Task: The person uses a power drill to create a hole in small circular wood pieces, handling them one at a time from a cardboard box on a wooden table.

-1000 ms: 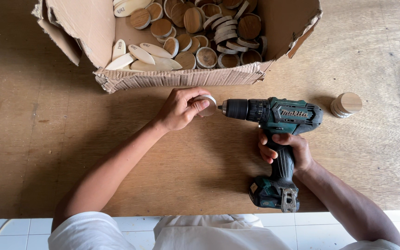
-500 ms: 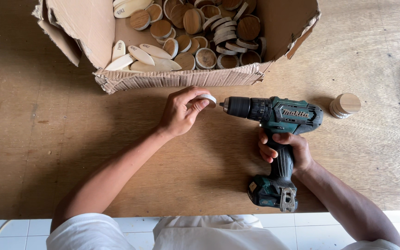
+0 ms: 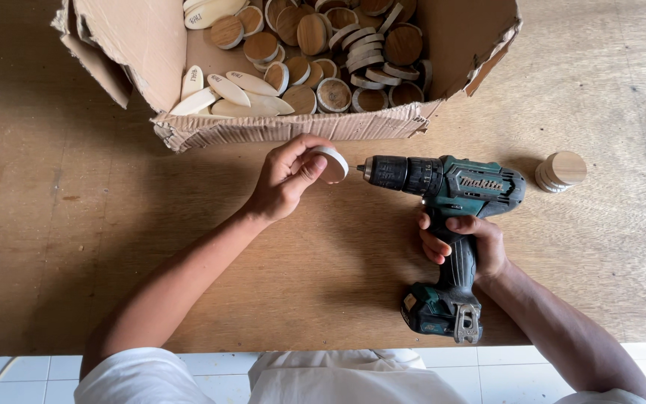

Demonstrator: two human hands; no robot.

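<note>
The left hand (image 3: 287, 179) is reaching forward with the forearm extending diagonally from the lower left, wrist nearly straight. Its fingers (image 3: 298, 150) are curling and the thumb is pressing inward, pinching a small wooden disc (image 3: 333, 164) just left of the drill (image 3: 443, 224) tip. The right hand (image 3: 466, 243) is wrapping around the drill handle in a closed grip, knuckles facing left. The right forearm is angling in from the lower right, wrist slightly bent.

My drill (image 3: 450, 187) is teal and black, its battery base grey-trimmed. The disc (image 3: 333, 164) I pinch is pale wood, white on its edge (like the small stack (image 3: 561, 171)). Brown cardboard box (image 3: 151, 45), tan tabletop (image 3: 76, 247), white tiles (image 3: 9, 370).
</note>
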